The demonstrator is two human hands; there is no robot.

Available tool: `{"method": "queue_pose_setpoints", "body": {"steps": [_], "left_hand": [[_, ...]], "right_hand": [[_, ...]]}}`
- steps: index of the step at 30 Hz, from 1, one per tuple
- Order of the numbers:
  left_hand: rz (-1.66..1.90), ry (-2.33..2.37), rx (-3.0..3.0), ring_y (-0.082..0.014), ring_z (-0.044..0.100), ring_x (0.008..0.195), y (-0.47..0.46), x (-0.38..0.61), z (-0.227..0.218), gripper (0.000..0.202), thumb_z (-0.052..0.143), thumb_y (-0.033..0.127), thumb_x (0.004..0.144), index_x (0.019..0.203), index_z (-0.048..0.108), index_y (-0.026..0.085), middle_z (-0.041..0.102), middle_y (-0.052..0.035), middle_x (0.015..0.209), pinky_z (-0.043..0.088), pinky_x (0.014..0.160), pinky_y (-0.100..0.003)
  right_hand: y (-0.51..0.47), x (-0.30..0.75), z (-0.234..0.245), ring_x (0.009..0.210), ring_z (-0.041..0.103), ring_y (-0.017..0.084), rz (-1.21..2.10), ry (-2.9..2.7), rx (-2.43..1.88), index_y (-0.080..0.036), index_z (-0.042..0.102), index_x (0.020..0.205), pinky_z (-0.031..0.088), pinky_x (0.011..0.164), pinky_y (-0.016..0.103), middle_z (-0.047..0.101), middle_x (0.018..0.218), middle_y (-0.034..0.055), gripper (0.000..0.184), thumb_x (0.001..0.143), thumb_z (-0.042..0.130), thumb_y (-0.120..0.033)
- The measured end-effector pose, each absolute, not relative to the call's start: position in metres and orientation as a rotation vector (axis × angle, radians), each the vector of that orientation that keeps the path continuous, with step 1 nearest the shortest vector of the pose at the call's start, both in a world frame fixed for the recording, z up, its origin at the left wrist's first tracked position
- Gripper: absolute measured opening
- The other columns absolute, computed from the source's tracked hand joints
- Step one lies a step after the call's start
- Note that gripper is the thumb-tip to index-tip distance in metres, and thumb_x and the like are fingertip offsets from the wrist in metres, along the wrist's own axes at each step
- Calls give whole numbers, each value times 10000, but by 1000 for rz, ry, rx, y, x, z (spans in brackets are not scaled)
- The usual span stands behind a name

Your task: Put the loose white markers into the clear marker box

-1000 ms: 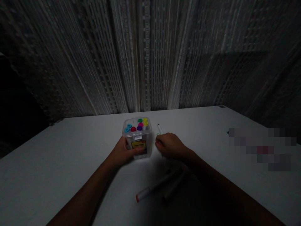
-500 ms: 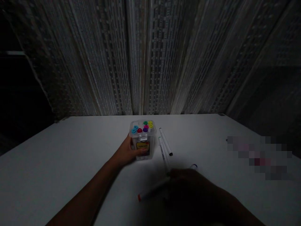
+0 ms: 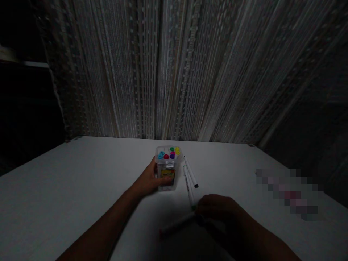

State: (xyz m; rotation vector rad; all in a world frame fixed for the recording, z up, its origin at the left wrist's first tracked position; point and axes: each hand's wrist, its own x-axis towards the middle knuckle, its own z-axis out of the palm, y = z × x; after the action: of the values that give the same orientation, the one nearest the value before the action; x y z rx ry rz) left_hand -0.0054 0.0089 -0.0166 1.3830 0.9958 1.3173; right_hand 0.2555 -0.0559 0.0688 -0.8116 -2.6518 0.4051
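My left hand [image 3: 150,180] is wrapped around a clear plastic tub [image 3: 166,186] standing upright, its thumb across the yellow-and-black label. Several coloured marker tops [image 3: 166,156] show through the tub's top: blue, red, purple, pink, green and yellow. My right hand [image 3: 216,210] is low over the table, in deep shadow, fingers closed on a marker whose dark end [image 3: 200,219] shows under the fingertips. Just left of it lies a shadowed marker with a reddish end [image 3: 175,225]. A green-ended white marker [image 3: 189,187] reaches almost to the fingertips; a black-ended white marker [image 3: 191,172] lies beside it.
The white table [image 3: 95,174] runs back to a striped, patterned curtain [image 3: 174,72]. At the right, a blurred-out pinkish patch [image 3: 289,195] covers something on the table. The left background is very dark.
The view has shifted slightly, so the tub appears lower and farther right. My right hand's fingers have come up against the markers, and the blue end behind it no longer shows.
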Motion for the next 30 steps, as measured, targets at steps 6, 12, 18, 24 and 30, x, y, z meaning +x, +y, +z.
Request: {"method": "queue_pose_setpoints", "body": {"steps": [6,12,18,24,30], "left_hand": [[1308,981,1396,-278,640,997,7,-4,-13,677,841,293,600,1151,465,180,646,-111,1099,523,849,-418],[1315,949,1380,-276,632,1017,7,-4,-14,689,844,287,598,1158,455,193,632,-109,1136,519,853,-403],[1305,978,1387,-270,630,1018,7,-3,-12,686,841,278,599,1159,453,191,632,-101,1138,516,865,-405],[1300,972,1384,-278,630,1016,6,-3,-12,704,841,286,603,1178,446,189,631,-109,1132,516,868,-420],[1315,945,1430,-262,635,1009,9,-6,-17,689,832,284,623,1184,442,193,631,-98,1130,520,868,-413]], "right_hand": [[-52,261,82,915,620,175,460,-2546,-729,-238,636,969,518,806,317,654,980,61,271,776,507,-98],[-50,259,92,954,621,187,472,-2534,-719,-242,642,1016,533,815,331,660,1000,73,220,867,489,-192],[-48,260,93,995,618,188,406,-2500,-701,-240,652,1081,528,857,350,661,1052,77,241,901,492,-236],[-45,253,105,902,639,184,427,-2433,-688,-245,663,1112,548,732,297,682,955,68,275,932,475,-333],[-46,247,103,757,625,172,415,-2399,-757,-260,666,1128,530,636,278,680,917,62,301,899,521,-390]]}}
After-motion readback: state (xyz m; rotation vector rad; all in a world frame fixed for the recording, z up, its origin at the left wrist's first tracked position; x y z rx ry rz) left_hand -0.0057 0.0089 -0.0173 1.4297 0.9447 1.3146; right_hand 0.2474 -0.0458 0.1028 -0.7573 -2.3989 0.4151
